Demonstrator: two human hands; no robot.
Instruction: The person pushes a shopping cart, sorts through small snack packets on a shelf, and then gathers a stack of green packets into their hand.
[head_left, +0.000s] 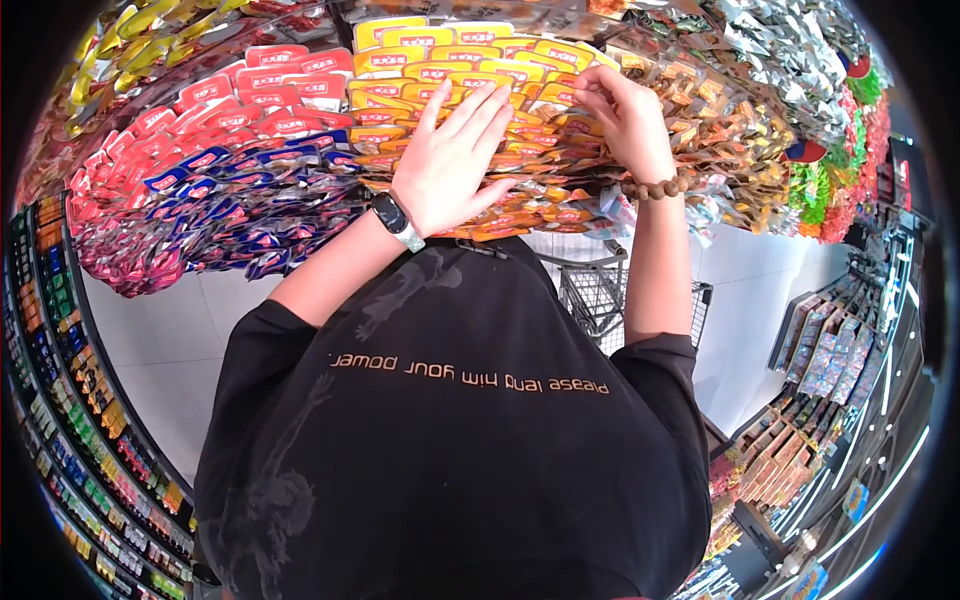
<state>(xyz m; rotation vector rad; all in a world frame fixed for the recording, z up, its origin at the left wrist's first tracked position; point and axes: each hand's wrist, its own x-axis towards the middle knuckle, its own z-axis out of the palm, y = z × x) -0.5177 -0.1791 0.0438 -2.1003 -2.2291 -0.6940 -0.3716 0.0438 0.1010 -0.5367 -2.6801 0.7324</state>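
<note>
My left hand (pixel 450 165), with a dark watch (pixel 390 212) at the wrist, lies flat with its fingers stretched over the rows of yellow snack packets (pixel 475 62). To its right, my right hand (pixel 636 125) is raised at the edge of these packets. Its fingers are curled in and pressed together; whatever they hold, if anything, cannot be made out. A bracelet of brown beads (pixel 655 189) circles that wrist. The yellow packets stand upright in tight rows, and those under my left palm are partly hidden.
Red packets (pixel 268 98) and blue-purple packets (pixel 250 195) fill the display's left side. Brown-orange packets (pixel 725 130) and silvery packets (pixel 775 60) lie to the right. A wire shopping cart (pixel 590 292) stands below the display's edge. Stocked shelves (pixel 95 400) curve along the left.
</note>
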